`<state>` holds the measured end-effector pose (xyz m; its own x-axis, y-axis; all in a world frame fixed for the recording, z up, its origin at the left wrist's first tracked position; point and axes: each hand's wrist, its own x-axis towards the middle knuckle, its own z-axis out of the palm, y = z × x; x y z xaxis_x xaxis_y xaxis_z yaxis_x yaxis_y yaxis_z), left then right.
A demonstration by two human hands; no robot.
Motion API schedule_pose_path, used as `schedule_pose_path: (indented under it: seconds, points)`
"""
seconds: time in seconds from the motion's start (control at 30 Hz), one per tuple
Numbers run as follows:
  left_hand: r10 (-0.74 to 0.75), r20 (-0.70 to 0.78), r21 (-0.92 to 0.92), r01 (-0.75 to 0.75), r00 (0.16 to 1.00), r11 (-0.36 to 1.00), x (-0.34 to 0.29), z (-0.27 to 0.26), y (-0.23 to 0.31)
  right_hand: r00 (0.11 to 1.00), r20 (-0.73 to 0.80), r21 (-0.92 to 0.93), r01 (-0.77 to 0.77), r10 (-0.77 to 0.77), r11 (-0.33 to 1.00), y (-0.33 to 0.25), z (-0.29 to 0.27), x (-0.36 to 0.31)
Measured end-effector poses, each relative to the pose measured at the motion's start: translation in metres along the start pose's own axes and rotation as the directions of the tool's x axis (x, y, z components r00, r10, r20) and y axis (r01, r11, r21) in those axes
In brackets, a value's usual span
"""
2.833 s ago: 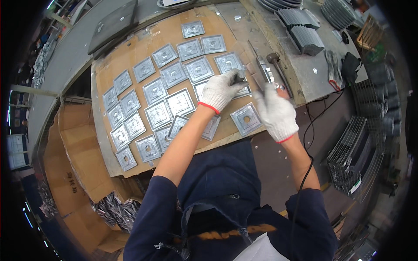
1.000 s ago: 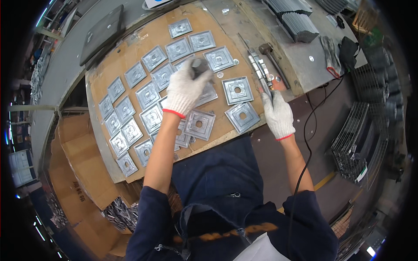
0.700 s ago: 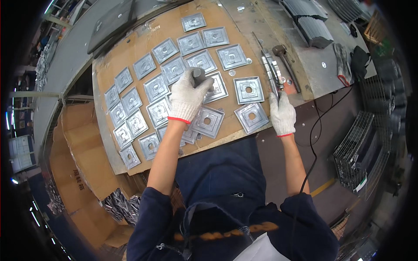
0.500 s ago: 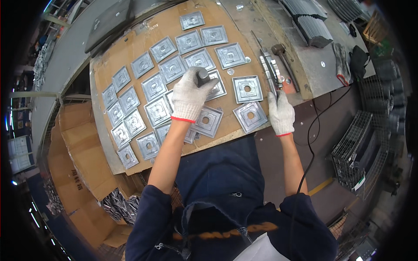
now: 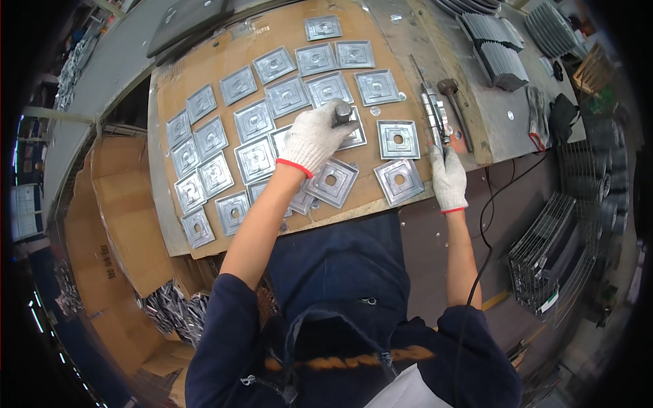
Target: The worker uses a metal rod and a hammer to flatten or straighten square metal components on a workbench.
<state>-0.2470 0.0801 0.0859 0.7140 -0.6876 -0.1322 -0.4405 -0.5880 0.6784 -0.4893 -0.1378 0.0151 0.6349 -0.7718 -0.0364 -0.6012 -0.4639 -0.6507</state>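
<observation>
My left hand (image 5: 316, 138), in a white knit glove with a red cuff, is closed around a short dark cylinder (image 5: 343, 113), its round end facing up. It is above the rows of square grey metal plates (image 5: 398, 139), hiding some of them. Several plates show a round hole in the middle; others look filled there. My right hand (image 5: 449, 180), gloved the same way, has its fingers closed at the near end of a slim metal hand tool (image 5: 433, 115) with a long thin tip. The tool lies along the table's right part, pointing away from me.
Cardboard (image 5: 204, 68) covers the table under the plates. A hammer (image 5: 457, 112) lies right of the tool. Farther right are stacked ribbed grey parts (image 5: 500, 62) and spare gloves (image 5: 537, 115). A black cable (image 5: 484, 238) hangs beside my right arm. Cardboard boxes (image 5: 126, 204) stand at left.
The whole view has shifted slightly, moving the table a little to the right. Both hands keep nearly the same places relative to the plates and tool. The left still holds the dark cylinder.
</observation>
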Motion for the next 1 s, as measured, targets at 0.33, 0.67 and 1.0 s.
schedule_pose_path:
  seconds: [0.33,0.67,1.0]
  points:
    - [-0.035,-0.011,-0.01,0.035,0.999,0.999,0.0,-0.003,0.005,1.0,-0.005,0.008,0.024,-0.024,1.0,-0.003,-0.001,-0.001]
    - [0.048,0.129,0.108,-0.062,0.991,0.992,0.006,-0.015,-0.001,0.999,0.036,0.029,0.029,-0.03,0.999,-0.004,-0.002,0.002]
    - [0.005,0.148,0.152,-0.028,0.989,0.988,0.002,-0.015,-0.006,0.954,-0.029,0.312,0.291,-0.297,0.904,-0.18,-0.064,-0.042]
